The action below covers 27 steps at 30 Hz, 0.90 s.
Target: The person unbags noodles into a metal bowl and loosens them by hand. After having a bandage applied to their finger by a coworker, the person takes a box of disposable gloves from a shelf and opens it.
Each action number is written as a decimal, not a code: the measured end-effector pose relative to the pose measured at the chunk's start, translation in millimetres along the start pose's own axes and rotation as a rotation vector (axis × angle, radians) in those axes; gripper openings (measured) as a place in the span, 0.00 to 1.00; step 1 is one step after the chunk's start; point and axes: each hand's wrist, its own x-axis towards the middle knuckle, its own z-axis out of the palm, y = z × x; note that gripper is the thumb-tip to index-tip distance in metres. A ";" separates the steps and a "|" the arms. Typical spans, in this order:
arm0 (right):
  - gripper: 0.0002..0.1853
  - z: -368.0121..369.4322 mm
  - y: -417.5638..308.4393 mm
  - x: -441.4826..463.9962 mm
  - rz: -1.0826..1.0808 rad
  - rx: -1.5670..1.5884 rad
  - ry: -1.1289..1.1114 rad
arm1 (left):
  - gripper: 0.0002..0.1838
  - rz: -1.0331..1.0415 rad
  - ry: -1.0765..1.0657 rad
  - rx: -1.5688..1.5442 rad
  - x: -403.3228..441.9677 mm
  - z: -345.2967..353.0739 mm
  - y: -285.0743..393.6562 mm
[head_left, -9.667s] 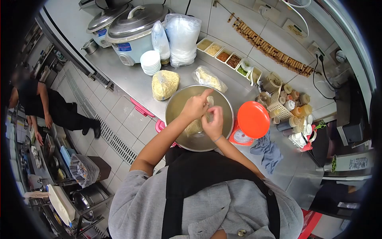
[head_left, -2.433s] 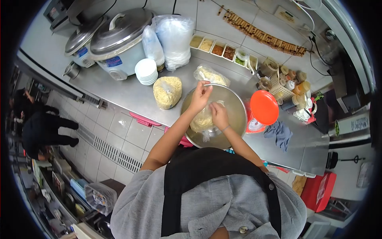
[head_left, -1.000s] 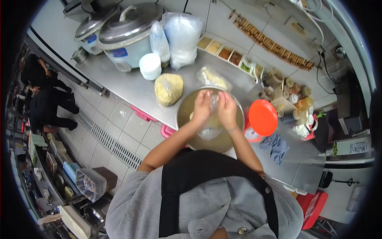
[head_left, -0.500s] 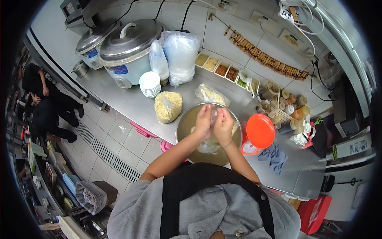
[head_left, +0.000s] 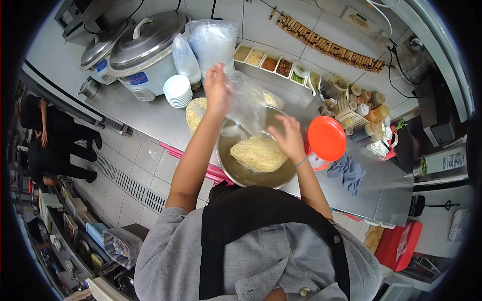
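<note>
My left hand (head_left: 217, 93) is raised over the counter, its fingers closed on the top of a clear plastic bag (head_left: 247, 103). The bag hangs down toward a large metal bowl (head_left: 228, 169). A mound of pale yellow noodles (head_left: 258, 153) lies bare in the bowl, below the bag's lower end. My right hand (head_left: 289, 139) is over the bowl's right side, fingers spread, holding nothing. Behind my left forearm stands a bag of noodles (head_left: 195, 114), partly hidden. Another bagged portion (head_left: 272, 100) lies behind the bowl, mostly covered by the plastic.
A red-topped scale (head_left: 327, 139) stands right of the bowl, near a blue-grey cloth (head_left: 346, 173). White bowls (head_left: 177, 90) are stacked by a large cooker (head_left: 145, 55). Seasoning containers (head_left: 277, 65) line the wall. Other people (head_left: 55, 135) are at far left.
My left hand has risen up and left with the plastic bag. My right hand has opened and moved away to the right. The noodles now lie uncovered in the bowl.
</note>
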 end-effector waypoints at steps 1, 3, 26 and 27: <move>0.28 3.7 -0.2 -8.1 0.002 0.000 0.001 | 0.13 0.088 0.038 0.046 8.5 -3.1 5.4; 0.54 14.1 -2.6 -23.1 0.162 -0.178 -0.488 | 0.13 0.177 0.076 0.090 27.0 -8.7 10.6; 0.67 45.5 8.6 -49.4 0.082 -0.348 -0.800 | 0.79 -0.218 -1.188 1.435 -124.5 -50.8 -86.7; 0.66 47.0 8.0 -52.1 0.082 -0.351 -0.754 | 0.79 -0.243 -1.186 1.441 -124.4 -51.1 -85.5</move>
